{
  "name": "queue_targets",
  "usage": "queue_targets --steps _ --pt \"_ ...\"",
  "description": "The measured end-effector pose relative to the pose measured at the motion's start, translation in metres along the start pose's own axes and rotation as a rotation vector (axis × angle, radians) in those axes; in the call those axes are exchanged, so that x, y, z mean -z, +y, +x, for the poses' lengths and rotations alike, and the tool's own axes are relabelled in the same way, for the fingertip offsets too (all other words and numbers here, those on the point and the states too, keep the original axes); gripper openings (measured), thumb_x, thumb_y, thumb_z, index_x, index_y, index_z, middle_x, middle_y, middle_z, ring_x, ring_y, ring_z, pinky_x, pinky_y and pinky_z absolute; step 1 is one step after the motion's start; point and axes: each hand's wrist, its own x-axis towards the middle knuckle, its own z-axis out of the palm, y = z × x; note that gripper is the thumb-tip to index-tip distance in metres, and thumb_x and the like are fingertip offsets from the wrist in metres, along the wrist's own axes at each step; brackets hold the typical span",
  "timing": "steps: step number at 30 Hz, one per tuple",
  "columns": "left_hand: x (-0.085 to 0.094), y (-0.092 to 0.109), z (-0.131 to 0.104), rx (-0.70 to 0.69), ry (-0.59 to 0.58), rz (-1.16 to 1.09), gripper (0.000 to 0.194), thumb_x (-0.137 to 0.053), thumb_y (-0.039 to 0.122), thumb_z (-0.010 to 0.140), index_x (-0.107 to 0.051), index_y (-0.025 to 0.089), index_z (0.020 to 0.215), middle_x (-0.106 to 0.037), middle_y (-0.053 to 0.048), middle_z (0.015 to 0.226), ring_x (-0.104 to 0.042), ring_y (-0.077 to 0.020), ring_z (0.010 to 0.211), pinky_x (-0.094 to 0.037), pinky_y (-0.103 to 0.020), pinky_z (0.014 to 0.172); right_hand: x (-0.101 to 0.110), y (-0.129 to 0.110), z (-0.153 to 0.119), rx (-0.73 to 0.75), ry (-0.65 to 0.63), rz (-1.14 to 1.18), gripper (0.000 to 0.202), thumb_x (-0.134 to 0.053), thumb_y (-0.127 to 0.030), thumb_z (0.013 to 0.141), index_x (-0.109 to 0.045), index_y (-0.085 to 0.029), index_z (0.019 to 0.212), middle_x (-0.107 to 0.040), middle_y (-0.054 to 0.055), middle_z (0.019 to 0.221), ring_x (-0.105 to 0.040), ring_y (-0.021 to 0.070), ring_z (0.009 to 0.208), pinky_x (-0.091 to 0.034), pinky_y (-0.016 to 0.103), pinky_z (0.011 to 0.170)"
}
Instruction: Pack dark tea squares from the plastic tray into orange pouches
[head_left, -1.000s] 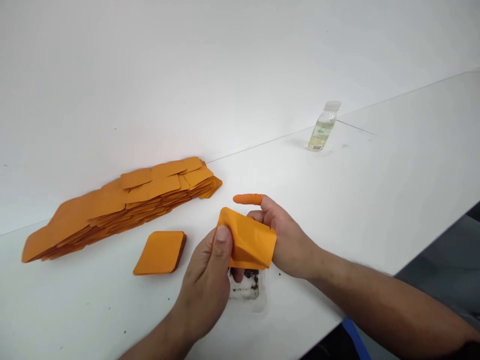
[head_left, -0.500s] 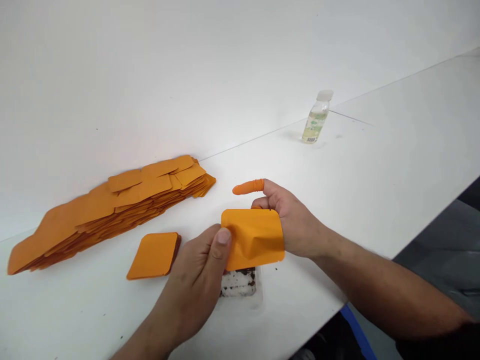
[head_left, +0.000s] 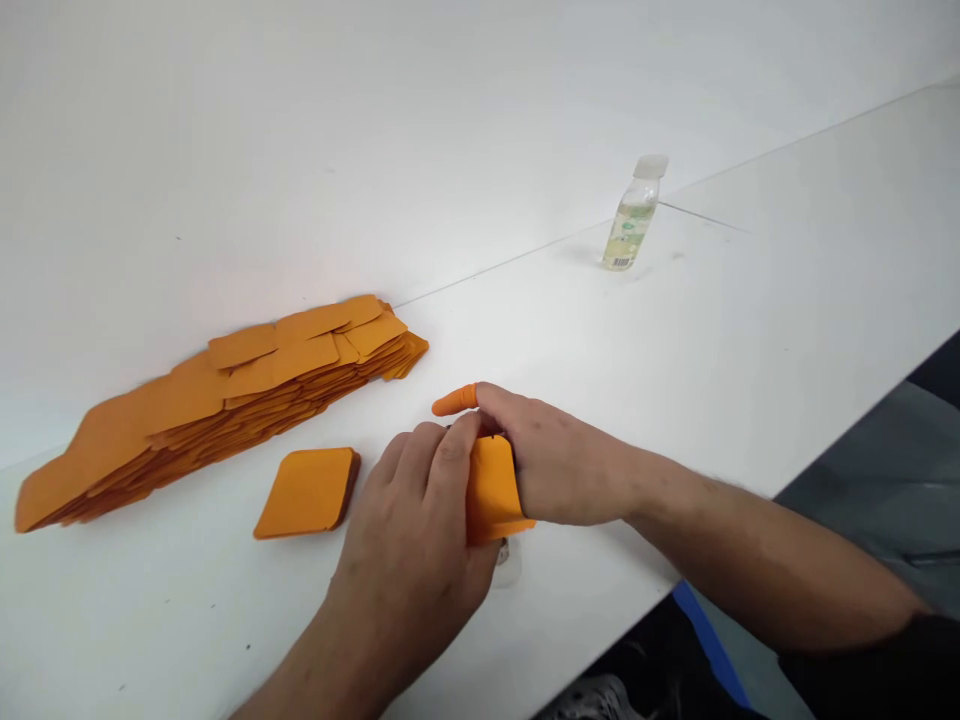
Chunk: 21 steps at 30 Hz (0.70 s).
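Observation:
An orange pouch (head_left: 493, 490) is between my two hands, and it looks bent. My left hand (head_left: 424, 510) is closed over its left part, back of the hand up. From the right, my right hand (head_left: 562, 455) grips the other edge, its lower fingers hidden behind the pouch. On its forefinger sits an orange finger cot (head_left: 456, 400), pointing left. Below the pouch, a small clear tray (head_left: 510, 572) is mostly covered by my left hand. A neat little stack of orange pouches (head_left: 306, 492) lies just left of my left hand.
A long, overlapping pile of orange pouches (head_left: 225, 400) runs along the wall at left. A clear bottle (head_left: 630, 215) with a pale label stands at the back right. Dark specks dot the white table (head_left: 697, 370), whose edge slants down at right.
My left hand has rolled over the pouch, thumb now out of sight, and covers more of it and the tray. My right hand has moved left, and the pouch has become bent.

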Motion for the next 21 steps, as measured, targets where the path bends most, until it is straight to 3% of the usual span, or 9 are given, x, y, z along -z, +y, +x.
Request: queue_targets --steps 4,8,13,17,21 --pt "0.004 0.001 -0.002 -0.034 0.055 -0.016 0.059 -0.063 0.007 0.077 -0.051 0.011 0.135 -0.065 -0.015 0.112 -0.059 -0.0302 0.096 -0.057 -0.048 0.079 0.004 -0.003 -0.004 0.14 -0.038 -0.174 0.072 -0.067 -0.012 0.081 -0.045 -0.021 0.149 -0.075 0.01 0.12 -0.072 0.0259 0.101 -0.058 0.038 0.078" --pt "0.0 0.003 -0.005 -0.109 0.095 -0.013 0.052 -0.06 0.005 0.081 -0.051 0.009 0.132 -0.063 -0.017 0.115 -0.057 -0.0305 0.101 -0.056 -0.05 0.085 0.001 -0.009 -0.004 0.174 -0.06 -0.306 0.078 -0.066 -0.01 0.078 -0.042 -0.013 0.153 -0.07 0.018 0.135 -0.069 0.0317 0.115 -0.058 0.039 0.079" --pt "-0.001 0.001 -0.006 -0.043 0.123 -0.131 0.05 -0.056 0.003 0.084 -0.048 0.015 0.132 -0.061 -0.013 0.112 -0.059 -0.0267 0.098 -0.056 -0.043 0.08 0.002 -0.016 -0.005 0.132 0.035 -0.2 0.067 -0.065 -0.018 0.083 -0.048 -0.017 0.147 -0.078 0.008 0.108 -0.073 0.0228 0.089 -0.055 0.031 0.066" --pt "0.001 -0.005 -0.007 0.024 0.153 -0.188 0.047 -0.056 0.006 0.083 -0.047 0.02 0.126 -0.058 -0.008 0.105 -0.059 -0.0234 0.09 -0.054 -0.038 0.073 0.006 -0.019 -0.01 0.164 0.084 -0.12 0.055 -0.062 -0.015 0.084 -0.056 -0.023 0.138 -0.078 -0.002 0.1 -0.07 0.0155 0.076 -0.054 0.029 0.067" --pt "0.002 -0.013 -0.009 0.027 0.149 -0.203 0.045 -0.059 0.009 0.082 -0.047 0.023 0.123 -0.056 -0.004 0.1 -0.058 -0.0211 0.085 -0.051 -0.035 0.07 0.013 -0.019 -0.009 0.178 0.057 -0.092 0.053 -0.066 -0.016 0.085 -0.058 -0.024 0.136 -0.077 -0.003 0.099 -0.068 0.0138 0.071 -0.054 0.029 0.064"
